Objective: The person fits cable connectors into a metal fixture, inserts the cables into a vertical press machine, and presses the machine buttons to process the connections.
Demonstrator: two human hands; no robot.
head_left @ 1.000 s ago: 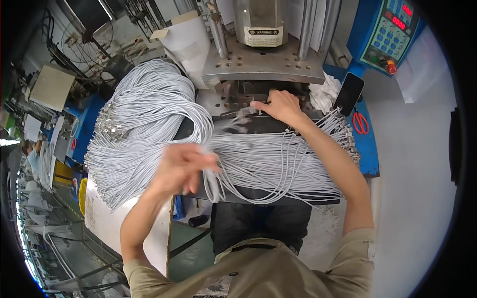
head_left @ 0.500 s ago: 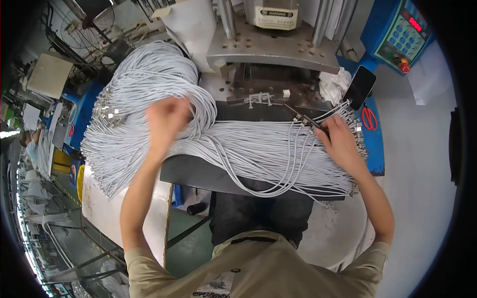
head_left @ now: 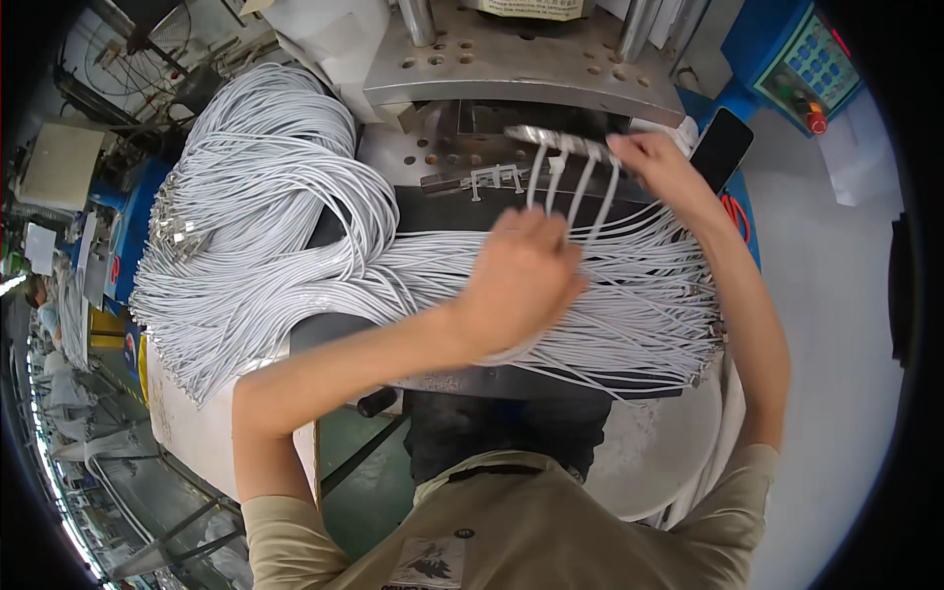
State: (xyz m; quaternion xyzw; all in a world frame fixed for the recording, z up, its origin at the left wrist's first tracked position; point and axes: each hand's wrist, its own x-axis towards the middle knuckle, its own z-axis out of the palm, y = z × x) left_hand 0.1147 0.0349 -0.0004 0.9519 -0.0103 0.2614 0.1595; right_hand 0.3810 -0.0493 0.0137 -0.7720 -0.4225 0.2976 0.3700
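Observation:
My right hand [head_left: 664,175] pinches the right end of a narrow metal bar [head_left: 559,143], lifted above the work surface in front of the press. Several white cables [head_left: 582,192] hang down from the bar, blurred by motion. Around them, just below the bar, my left hand [head_left: 526,275] is closed; its fingers partly hide the cables. Beneath both hands a thick layer of white cables [head_left: 639,320] lies across a dark board, their metal-tipped ends at the right. A large looped bundle of the same cables [head_left: 280,162] is heaped at the left.
A press with a thick steel plate [head_left: 521,74] stands at the far side. Under it is a small metal fixture [head_left: 492,181]. At the right are a black phone [head_left: 723,147], red-handled scissors [head_left: 736,218] and a blue control box [head_left: 801,64].
My left hand has come right from the cable heap to the hanging cables. My right hand has raised the bar off the cable layer. The view has shifted slightly.

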